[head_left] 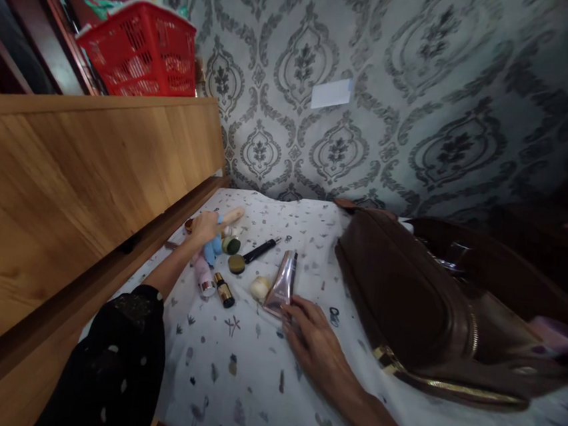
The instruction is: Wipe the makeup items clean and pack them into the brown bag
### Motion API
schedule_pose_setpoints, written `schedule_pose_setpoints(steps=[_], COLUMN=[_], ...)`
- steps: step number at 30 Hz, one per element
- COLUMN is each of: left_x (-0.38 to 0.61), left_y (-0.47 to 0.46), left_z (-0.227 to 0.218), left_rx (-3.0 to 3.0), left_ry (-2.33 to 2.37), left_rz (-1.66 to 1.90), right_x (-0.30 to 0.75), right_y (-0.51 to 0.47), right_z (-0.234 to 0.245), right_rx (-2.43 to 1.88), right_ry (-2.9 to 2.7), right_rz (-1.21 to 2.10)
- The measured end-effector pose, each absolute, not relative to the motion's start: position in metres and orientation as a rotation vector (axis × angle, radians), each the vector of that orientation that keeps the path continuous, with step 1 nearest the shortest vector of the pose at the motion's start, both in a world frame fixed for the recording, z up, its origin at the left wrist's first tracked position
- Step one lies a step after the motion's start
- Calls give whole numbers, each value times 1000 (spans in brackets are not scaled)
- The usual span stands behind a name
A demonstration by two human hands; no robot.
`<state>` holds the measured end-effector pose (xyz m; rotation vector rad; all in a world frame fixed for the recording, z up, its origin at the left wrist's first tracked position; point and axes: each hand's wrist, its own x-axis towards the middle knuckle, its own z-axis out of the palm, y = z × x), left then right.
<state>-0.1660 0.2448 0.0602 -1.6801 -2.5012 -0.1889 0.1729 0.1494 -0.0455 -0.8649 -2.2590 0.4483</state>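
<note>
Nearest you, your left arm, in a black sleeve [122,351] with pale dots, reaches forward over the patterned cloth [206,393], and your bare right forearm comes in from the lower right. The brown bag [397,284] lies to the right of your right hand [314,340], its gold zip facing you and a compartment gaping behind. That hand has its fingers loosely bent, the fingertips touching the wide end of the shiny pinkish tube [283,281]; you can't tell whether they grip it. The tube lies on the cloth, its narrow dark end pointing away from you. Just left of it sits a rounded cream-coloured item [259,288], with a small dark bottle [225,291] and a pink bottle [202,276] further left. Beyond them, a black stick [261,250] meets a round olive piece [236,264], near a green-topped round item [231,245] and something light blue [213,250]. Your left hand [204,224] is curled, palm down, beside a pale stick [233,216]; its fingers are hidden, so whether it holds anything can't be told. Farther off, a red basket [153,53] stands above the wooden panel [93,154] on your left, before the patterned wall [295,140].
</note>
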Motion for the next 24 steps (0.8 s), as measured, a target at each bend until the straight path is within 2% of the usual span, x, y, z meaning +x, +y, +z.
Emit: schedule_pose_setpoints(steps=[8,14,18,24], left_x=[-138,-177,-207,-203], left_y=[253,238,221,213], left_z=[35,36,43,27], left_rx=[-1928,-1749,-1668,-1820], left_ry=[-2410,-2379,-2402,-2562], left_rz=[-601,-828,-727,-245], right_x=[174,174,174,175], right_y=[149,148,149,149], right_z=[-44,-43,-44,-42], right_rx=[-885,-875,-863,-861], right_ry=[-2297,-2305,-2288,-2294], right_rz=[439,449,441,452])
